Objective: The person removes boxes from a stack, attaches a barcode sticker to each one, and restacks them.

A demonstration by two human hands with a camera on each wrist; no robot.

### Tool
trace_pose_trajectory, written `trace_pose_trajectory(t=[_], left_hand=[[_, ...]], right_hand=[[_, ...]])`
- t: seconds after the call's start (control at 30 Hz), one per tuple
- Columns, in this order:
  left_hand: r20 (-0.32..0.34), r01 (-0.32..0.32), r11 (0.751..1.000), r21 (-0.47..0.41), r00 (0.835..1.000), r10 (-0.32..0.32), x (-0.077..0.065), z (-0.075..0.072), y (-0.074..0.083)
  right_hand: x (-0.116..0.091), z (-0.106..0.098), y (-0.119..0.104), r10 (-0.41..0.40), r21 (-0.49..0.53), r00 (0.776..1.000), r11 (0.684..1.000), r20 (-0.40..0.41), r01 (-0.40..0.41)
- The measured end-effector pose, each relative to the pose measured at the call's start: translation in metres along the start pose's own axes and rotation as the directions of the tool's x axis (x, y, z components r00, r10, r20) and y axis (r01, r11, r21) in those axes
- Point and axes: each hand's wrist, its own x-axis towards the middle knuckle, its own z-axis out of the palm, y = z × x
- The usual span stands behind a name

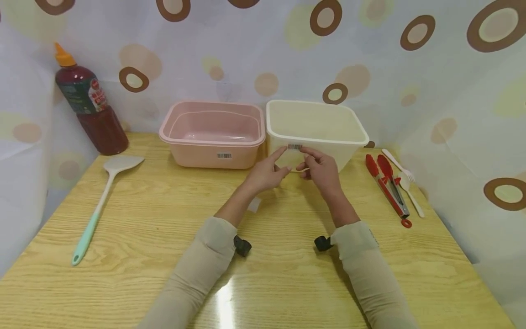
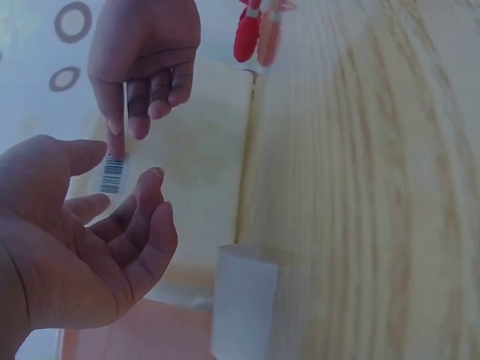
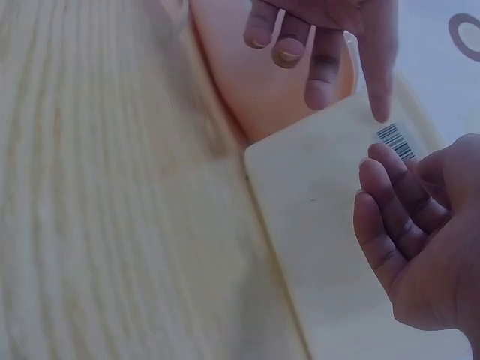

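A cream plastic bin (image 1: 349,148) stands at the back of the table with a barcode sticker (image 1: 295,146) just below its front rim. My left hand (image 1: 263,176) reaches in from the left, index fingertip right at the sticker's left end, thumb spread below. From the other side comes my right hand (image 1: 323,172), its index fingertip at the sticker's right end and its other fingers loosely bent. Both wrist views show the sticker (image 2: 112,176) lying flat against the bin wall (image 3: 300,195) between the two hands. Neither hand grips anything.
A pink bin (image 1: 197,155) with its own barcode adjoins the cream one. To the left are a spatula (image 1: 104,196) and a dark red sauce bottle (image 1: 92,107). Red tongs (image 1: 388,185), a fork (image 1: 396,162) and a spoon (image 1: 411,194) lie right. A white scrap (image 1: 254,204) is beside my left wrist.
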Motion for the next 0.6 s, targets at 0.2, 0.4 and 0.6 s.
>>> trace_pose_trajectory(t=[0.2, 0.4, 0.6], left_hand=[[0.002, -0.033, 0.999, -0.025, 0.999, 0.033, -0.010, -0.012, 0.009], [0.000, -0.154, 0.988, -0.026, 0.988, 0.154, -0.028, -0.038, 0.014], [-0.142, -0.111, 0.994, 0.021, 0.983, 0.113, -0.054, -0.102, -0.001]], right_hand=[[-0.001, -0.014, -0.009, -0.070, 0.019, 0.997, 0.997, 0.025, 0.070], [-0.008, -0.038, -0.025, -0.117, 0.055, 0.993, 0.992, 0.003, 0.116], [-0.004, -0.075, -0.053, -0.144, 0.044, 0.988, 0.988, -0.053, 0.147]])
